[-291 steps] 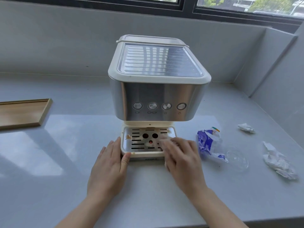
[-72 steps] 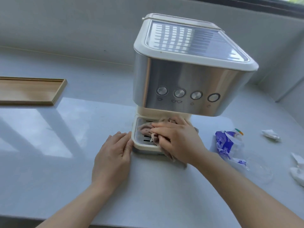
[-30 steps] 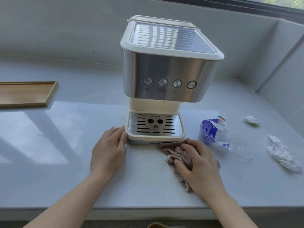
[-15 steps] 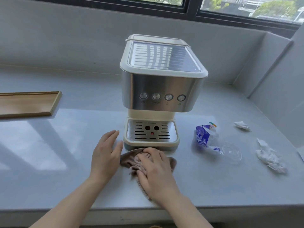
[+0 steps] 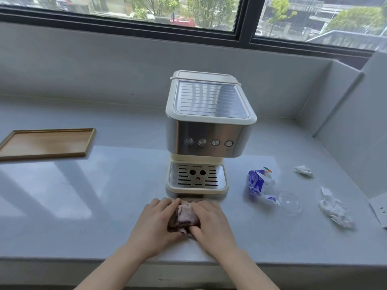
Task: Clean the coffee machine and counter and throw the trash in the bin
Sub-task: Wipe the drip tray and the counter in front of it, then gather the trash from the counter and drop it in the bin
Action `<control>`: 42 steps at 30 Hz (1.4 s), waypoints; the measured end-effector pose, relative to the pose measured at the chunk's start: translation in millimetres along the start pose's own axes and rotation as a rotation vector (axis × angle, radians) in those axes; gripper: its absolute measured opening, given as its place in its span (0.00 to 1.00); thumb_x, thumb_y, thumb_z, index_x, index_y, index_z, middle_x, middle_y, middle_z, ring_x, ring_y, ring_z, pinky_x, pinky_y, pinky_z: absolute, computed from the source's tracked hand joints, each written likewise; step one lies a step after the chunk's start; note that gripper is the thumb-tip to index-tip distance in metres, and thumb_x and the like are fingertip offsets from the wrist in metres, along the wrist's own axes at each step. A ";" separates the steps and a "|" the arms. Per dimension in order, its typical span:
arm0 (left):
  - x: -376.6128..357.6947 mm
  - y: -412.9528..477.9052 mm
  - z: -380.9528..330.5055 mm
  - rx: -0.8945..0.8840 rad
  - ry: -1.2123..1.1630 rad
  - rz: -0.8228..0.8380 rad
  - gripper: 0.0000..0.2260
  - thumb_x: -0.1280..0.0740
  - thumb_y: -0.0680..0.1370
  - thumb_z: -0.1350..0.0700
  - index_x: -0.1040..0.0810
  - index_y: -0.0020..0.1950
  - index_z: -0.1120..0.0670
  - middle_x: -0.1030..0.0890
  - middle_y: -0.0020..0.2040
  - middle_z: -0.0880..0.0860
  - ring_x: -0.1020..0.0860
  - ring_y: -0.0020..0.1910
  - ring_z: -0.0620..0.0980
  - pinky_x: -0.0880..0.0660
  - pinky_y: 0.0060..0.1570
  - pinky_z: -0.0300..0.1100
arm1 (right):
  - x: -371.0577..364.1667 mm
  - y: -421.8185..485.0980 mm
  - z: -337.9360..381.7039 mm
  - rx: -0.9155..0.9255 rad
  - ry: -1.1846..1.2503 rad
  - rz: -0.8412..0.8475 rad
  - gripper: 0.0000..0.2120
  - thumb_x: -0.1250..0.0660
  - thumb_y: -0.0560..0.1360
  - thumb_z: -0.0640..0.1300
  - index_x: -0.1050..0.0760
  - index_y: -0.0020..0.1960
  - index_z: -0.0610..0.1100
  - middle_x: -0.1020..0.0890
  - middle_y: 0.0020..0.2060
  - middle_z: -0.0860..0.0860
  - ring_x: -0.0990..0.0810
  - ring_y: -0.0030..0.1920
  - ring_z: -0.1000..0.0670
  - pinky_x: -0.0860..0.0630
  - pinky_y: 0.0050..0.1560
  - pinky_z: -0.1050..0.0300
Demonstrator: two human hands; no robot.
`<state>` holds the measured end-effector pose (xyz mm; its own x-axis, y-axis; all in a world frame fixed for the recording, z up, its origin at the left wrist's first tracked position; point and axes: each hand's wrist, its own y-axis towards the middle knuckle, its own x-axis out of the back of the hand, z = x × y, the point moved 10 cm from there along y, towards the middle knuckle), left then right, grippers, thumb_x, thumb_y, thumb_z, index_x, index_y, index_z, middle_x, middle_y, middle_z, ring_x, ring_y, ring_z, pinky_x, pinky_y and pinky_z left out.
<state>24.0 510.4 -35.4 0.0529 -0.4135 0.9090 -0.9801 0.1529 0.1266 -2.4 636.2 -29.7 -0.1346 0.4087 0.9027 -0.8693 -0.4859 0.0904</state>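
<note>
Head view, cleaning in progress. A bunched pinkish cloth [image 5: 187, 213] is grasped between both hands, the left hand [image 5: 155, 225] and the right hand [image 5: 211, 222] being curled round it from either side. The cloth rests on the grey surface [image 5: 83, 206], just in front of the coffee machine [image 5: 209, 126]. No residue can be made out on the slotted drip tray [image 5: 196, 177], so the wiping of the machine's base is judged to be largely done; whether the steel front and top have been wiped cannot be told. The trash is not yet cleared: a crumpled blue wrapper [image 5: 256, 182], a clear plastic lid [image 5: 290, 203] touching it, a small paper wad [image 5: 303, 171] and a larger crumpled tissue [image 5: 335, 210] are seen lying to the right of the machine. No bin is in view. The surface around the trash and its disposal are judged to remain. A wooden tray [image 5: 48, 143] is seen well apart, at the left.
</note>
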 end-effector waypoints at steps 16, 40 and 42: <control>91.3 -53.5 86.7 0.257 -0.181 -0.005 0.04 0.30 0.69 0.51 0.23 0.42 0.46 0.26 0.41 0.43 0.28 0.46 0.41 0.32 0.43 0.34 | -12.5 52.7 117.9 0.128 0.077 0.137 0.14 0.33 0.69 0.49 0.26 0.54 0.48 0.19 0.48 0.47 0.26 0.50 0.43 0.32 0.48 0.54; 193.6 -99.3 271.0 0.458 -0.264 -0.014 0.04 0.31 0.68 0.48 0.23 0.39 0.47 0.23 0.36 0.46 0.25 0.40 0.41 0.28 0.39 0.40 | -74.9 161.0 283.4 0.138 0.177 0.286 0.17 0.29 0.67 0.58 0.24 0.49 0.50 0.17 0.41 0.53 0.20 0.43 0.49 0.23 0.44 0.51; 191.1 -97.3 275.7 0.459 -0.267 -0.009 0.04 0.31 0.68 0.50 0.25 0.37 0.47 0.24 0.37 0.47 0.25 0.39 0.43 0.26 0.40 0.43 | -79.1 165.3 284.5 0.136 0.178 0.270 0.17 0.30 0.65 0.59 0.25 0.46 0.49 0.18 0.39 0.53 0.21 0.41 0.50 0.23 0.42 0.50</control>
<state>76.7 169.0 16.5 0.0701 -0.6362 0.7683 -0.9659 -0.2358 -0.1071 -0.1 303.7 33.6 -0.4420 0.3739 0.8154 -0.7214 -0.6884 -0.0754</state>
